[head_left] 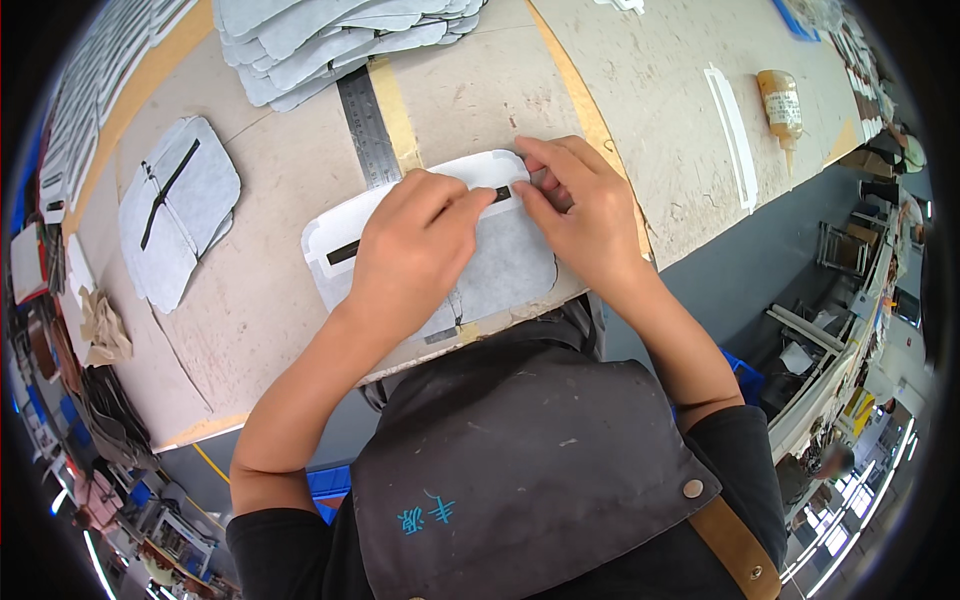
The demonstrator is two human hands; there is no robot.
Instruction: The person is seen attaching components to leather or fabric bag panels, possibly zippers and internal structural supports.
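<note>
A light grey panel (510, 245) with rounded corners lies at the table's near edge. Along its upper part runs a white strip (345, 222) with a long black slot (343, 253), its middle covered by my fingers. My left hand (412, 250) is closed, thumb and fingertips pressed together on the strip beside the slot; whatever they pinch is hidden. At the strip's right end, my right hand (585, 205) grips the white strip between thumb and curled fingers. A metal ruler (368, 130) lies flat just beyond the panel.
Similar grey panels are stacked (300, 50) at the far side. Another slotted panel (180, 215) lies to the left, near crumpled brown paper (103, 328). White strips (735, 140) and a squeeze bottle (780, 105) of amber liquid lie to the right. Tape (392, 115) runs beside the ruler.
</note>
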